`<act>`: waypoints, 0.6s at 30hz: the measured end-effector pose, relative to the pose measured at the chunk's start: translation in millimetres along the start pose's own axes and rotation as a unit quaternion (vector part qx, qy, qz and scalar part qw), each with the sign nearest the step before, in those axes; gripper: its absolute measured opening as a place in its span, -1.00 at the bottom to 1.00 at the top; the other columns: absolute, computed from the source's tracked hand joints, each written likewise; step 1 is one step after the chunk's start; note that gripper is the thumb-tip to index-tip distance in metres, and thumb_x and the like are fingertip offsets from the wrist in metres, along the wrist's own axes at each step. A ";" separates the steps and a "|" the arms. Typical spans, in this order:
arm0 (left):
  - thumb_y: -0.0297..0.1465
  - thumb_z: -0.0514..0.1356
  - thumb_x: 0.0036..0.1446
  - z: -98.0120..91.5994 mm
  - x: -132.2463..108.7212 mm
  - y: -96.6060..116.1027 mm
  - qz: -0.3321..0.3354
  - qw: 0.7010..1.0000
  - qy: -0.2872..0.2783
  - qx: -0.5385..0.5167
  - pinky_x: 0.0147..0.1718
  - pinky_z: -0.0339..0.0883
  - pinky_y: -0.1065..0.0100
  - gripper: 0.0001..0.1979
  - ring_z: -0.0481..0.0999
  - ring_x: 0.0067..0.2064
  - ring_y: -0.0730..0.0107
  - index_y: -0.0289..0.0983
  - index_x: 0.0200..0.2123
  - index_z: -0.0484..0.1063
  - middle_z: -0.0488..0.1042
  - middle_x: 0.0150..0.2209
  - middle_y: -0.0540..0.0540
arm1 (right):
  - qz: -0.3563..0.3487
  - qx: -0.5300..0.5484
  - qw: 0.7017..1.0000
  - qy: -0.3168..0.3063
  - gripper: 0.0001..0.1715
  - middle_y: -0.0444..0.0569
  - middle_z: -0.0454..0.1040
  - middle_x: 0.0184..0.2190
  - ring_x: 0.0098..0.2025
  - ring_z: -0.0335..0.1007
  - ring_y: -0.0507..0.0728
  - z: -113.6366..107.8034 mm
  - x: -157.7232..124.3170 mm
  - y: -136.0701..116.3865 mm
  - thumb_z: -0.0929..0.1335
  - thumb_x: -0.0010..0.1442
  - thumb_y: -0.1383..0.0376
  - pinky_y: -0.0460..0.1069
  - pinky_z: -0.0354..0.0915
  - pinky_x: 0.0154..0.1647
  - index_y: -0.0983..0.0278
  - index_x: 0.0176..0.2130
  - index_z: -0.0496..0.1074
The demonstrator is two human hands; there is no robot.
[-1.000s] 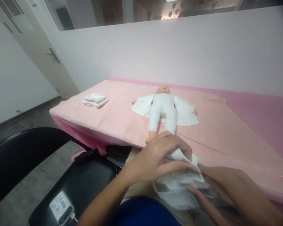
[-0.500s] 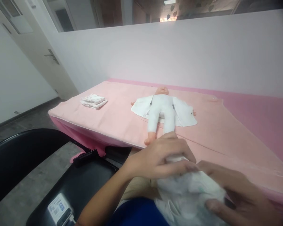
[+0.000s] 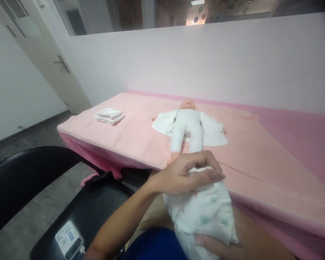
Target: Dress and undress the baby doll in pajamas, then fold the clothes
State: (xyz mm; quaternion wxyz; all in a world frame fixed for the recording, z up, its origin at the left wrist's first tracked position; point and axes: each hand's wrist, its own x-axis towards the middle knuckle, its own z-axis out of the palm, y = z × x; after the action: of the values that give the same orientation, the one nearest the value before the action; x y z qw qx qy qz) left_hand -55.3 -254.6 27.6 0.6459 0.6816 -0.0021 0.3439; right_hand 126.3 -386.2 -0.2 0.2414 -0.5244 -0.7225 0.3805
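A white diaper (image 3: 206,216) with pale green and pink prints, soft and crumpled, is held over my lap at the table's near edge. My left hand (image 3: 185,175) grips its top, thumb on the near side and fingers curled over the far side. Lower down, my right hand (image 3: 219,247) is closed around its bottom right part; its thumb shows in front and the other fingers are hidden. Just beyond my left hand, a baby doll (image 3: 188,122) in white clothing lies on its back, legs toward me. White cloth spreads out at both its sides.
The table has a pale pink cover (image 3: 141,133). A folded white printed stack (image 3: 109,115) rests at its left. Beside me stands a black chair (image 3: 94,216) with a white device (image 3: 69,238) and cable on it. A white wall (image 3: 192,65) rises behind the table.
The diaper has turned, moved left and come upright, its prints now facing me. My right hand has moved left and down under it. My left hand stays at its top.
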 end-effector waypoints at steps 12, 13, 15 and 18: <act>-0.05 0.37 0.30 21.3 11.1 -8.4 -0.041 0.998 0.034 0.037 -0.20 0.36 0.35 -0.63 0.48 -0.23 0.39 -0.26 -0.21 0.53 0.53 -0.25 -0.09 | 0.012 0.067 0.996 -0.055 -0.38 -0.01 0.63 0.16 0.20 0.59 0.38 31.2 17.7 7.3 0.50 0.22 0.22 0.14 0.51 0.23 0.09 0.26 0.59; -0.06 0.37 0.31 18.9 9.6 -8.8 -0.053 0.997 0.028 0.047 -0.20 0.35 0.35 -0.64 0.47 -0.23 0.39 -0.26 -0.21 0.52 0.53 -0.25 -0.09 | 0.004 0.067 0.996 -0.050 -0.37 -0.02 0.64 0.15 0.18 0.60 0.38 30.0 16.2 7.6 0.49 0.20 0.26 0.13 0.52 0.22 0.09 0.26 0.59; -0.07 0.35 0.33 12.9 6.6 -9.8 -0.067 0.995 0.029 0.063 -0.20 0.34 0.35 -0.66 0.46 -0.23 0.40 -0.25 -0.22 0.50 0.52 -0.26 -0.07 | 0.005 0.070 0.996 -0.048 -0.35 0.00 0.63 0.16 0.16 0.61 0.35 25.3 11.9 7.5 0.47 0.21 0.30 0.12 0.51 0.22 0.10 0.28 0.56; -0.09 0.31 0.37 6.7 4.3 -12.1 -0.066 0.993 0.057 0.074 -0.15 0.34 0.35 -0.65 0.45 -0.22 0.41 -0.26 -0.26 0.47 0.48 -0.27 -0.05 | 0.034 0.065 0.997 -0.033 -0.30 0.02 0.59 0.21 0.22 0.55 0.34 20.2 8.6 7.2 0.50 0.18 0.27 0.14 0.47 0.29 0.15 0.30 0.52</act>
State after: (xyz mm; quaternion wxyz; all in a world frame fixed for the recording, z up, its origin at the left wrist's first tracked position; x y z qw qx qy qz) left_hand -43.4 -256.6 19.4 0.6143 0.7051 0.1052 0.3382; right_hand 112.4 -383.0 -18.5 0.2378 -0.5190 -0.6857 0.4515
